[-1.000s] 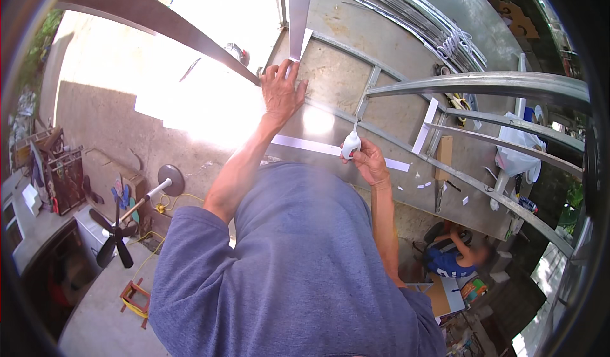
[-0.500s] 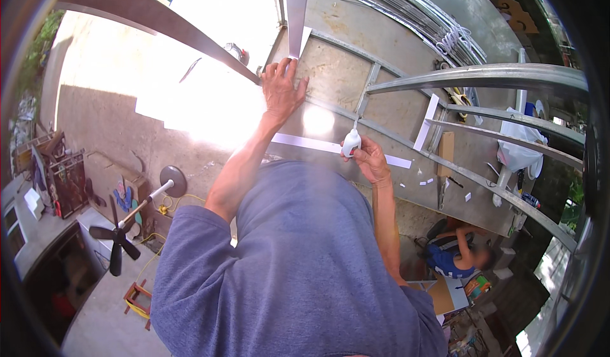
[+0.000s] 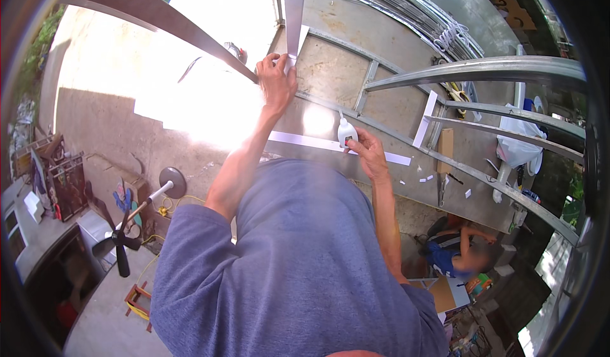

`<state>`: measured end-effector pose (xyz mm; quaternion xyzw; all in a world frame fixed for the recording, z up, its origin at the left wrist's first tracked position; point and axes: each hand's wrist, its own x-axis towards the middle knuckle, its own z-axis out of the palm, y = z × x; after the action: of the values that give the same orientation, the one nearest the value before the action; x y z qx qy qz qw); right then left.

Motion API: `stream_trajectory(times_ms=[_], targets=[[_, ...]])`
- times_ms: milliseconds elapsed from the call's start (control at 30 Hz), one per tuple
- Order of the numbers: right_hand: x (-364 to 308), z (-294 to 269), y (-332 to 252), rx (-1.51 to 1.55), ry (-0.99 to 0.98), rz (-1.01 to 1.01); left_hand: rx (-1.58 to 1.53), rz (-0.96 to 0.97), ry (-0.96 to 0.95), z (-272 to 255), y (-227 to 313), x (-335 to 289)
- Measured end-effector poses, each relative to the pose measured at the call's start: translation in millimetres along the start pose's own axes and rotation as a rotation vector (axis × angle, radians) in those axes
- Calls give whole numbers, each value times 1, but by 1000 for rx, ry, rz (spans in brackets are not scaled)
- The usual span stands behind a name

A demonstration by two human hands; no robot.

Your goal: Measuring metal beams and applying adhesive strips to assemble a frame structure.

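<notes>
My right hand [image 3: 370, 152] is closed around a small white squeeze bottle [image 3: 346, 132] with a narrow nozzle pointing up and away from me. Farther off and to the left, my left hand [image 3: 277, 83] has its fingers and thumb bent about the lower end of a pale upright strip [image 3: 294, 20]. That end meets a galvanized metal frame [image 3: 327, 104] lying on the worktop. Between my body and the frame lies a long white strip [image 3: 305, 142], just below the bottle.
Curved metal bars [image 3: 476, 74] rise from the frame at the right. Another white strip [image 3: 425, 120] crosses the frame. Metal lengths [image 3: 406, 13] are bundled at the back. A dark slanting beam [image 3: 159, 23] spans the upper left. A person [image 3: 454, 252] sits low at the right; a fan [image 3: 117, 239] stands left.
The bottle has shifted slightly left, its nozzle moving off the frame's edge. My left hand has drawn its spread fingers in around the upright strip's lower end.
</notes>
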<state>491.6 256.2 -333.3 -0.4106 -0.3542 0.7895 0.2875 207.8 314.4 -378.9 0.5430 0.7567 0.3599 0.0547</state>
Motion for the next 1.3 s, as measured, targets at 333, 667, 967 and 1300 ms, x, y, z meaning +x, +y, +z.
stream_trajectory(times_ms=[333,667,967,1300], targets=[[43,43,-32,-871,417,-247,-4,47,64,-2,-1,-7],[71,59,-46,-1261,375,-675,80,103,-3,-9,2,-8],[92,78,-54,-1491,294,-845,181,129,-4,-7,1,-7],[100,88,-51,-1574,272,-906,174,128,35,-3,-1,-10]])
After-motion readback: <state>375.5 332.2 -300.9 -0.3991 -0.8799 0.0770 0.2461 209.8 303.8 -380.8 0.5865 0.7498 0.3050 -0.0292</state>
